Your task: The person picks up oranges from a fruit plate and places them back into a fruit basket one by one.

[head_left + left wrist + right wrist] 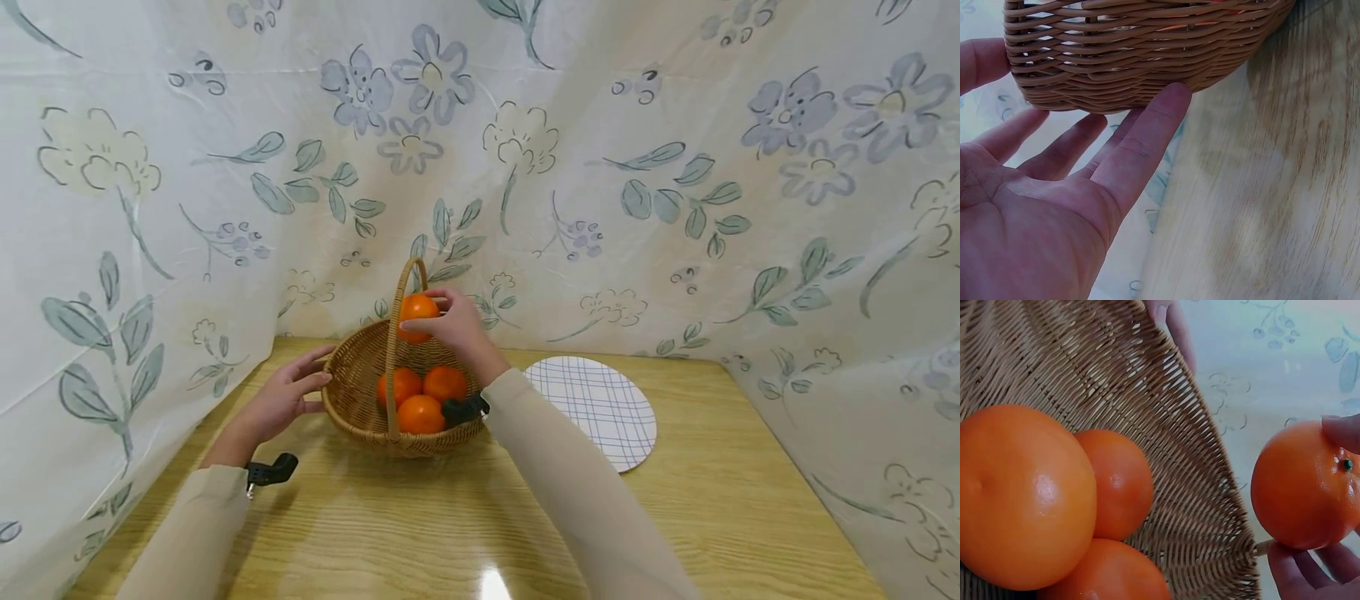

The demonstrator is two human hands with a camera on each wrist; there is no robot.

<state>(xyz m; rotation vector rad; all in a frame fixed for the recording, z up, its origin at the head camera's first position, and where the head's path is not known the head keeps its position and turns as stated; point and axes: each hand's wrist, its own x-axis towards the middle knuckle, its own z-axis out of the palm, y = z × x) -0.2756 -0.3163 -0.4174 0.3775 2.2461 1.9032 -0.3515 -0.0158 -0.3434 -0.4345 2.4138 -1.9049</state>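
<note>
A wicker basket (360, 429) with a tall arched handle stands on the table, holding several oranges (1022, 494). Above its back rim, beside the handle, my right hand (459, 327) pinches another orange (1300, 487) between thumb and fingers; a small green stem spot shows on it. My left hand (281, 398) is at the basket's left side. Its fingers, nearly straight, touch the woven wall from outside, as the left wrist view shows, with a fingertip (1175, 97) near the lower edge.
A round white placemat with blue crossed lines (600, 408) lies on the wooden table (720, 467), right of the basket and partly behind my right sleeve. Floral cloth (525, 183) hangs along the back and both sides of the table.
</note>
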